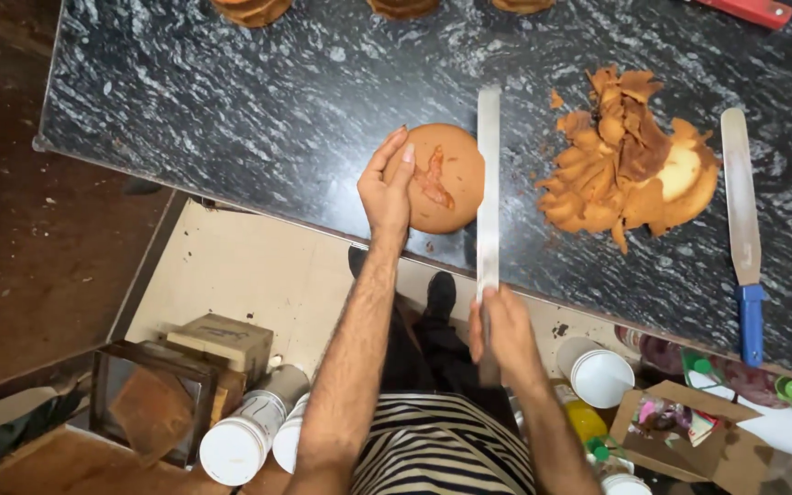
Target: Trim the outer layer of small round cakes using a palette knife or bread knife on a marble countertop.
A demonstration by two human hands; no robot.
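We look straight down on a dark, white-veined stone table where a round brown sponge cake lies near the front edge. Our left hand rests flat against the cake's left side, fingers stretched out and pressed to its rim, grasping nothing; the placement reads as a brace to keep the cake from sliding. A torn reddish strip of crust shows on the cake's top.

Our right hand is clenched around the handle of a long knife, held just off the table's front edge. The blade runs straight away from us and lies just beside the cake's right side; whether steel touches cake we cannot tell. The left forearm reaches forward almost straight, wrist slightly bent inward, while the right forearm angles in from below with the wrist level, lining the blade up with the cake.

To the right, well apart from the cake, sits a heap of brown crust trimmings, kept clear of the working spot. Beyond it lies a flat spatula with a blue handle. More cakes line the far edge.
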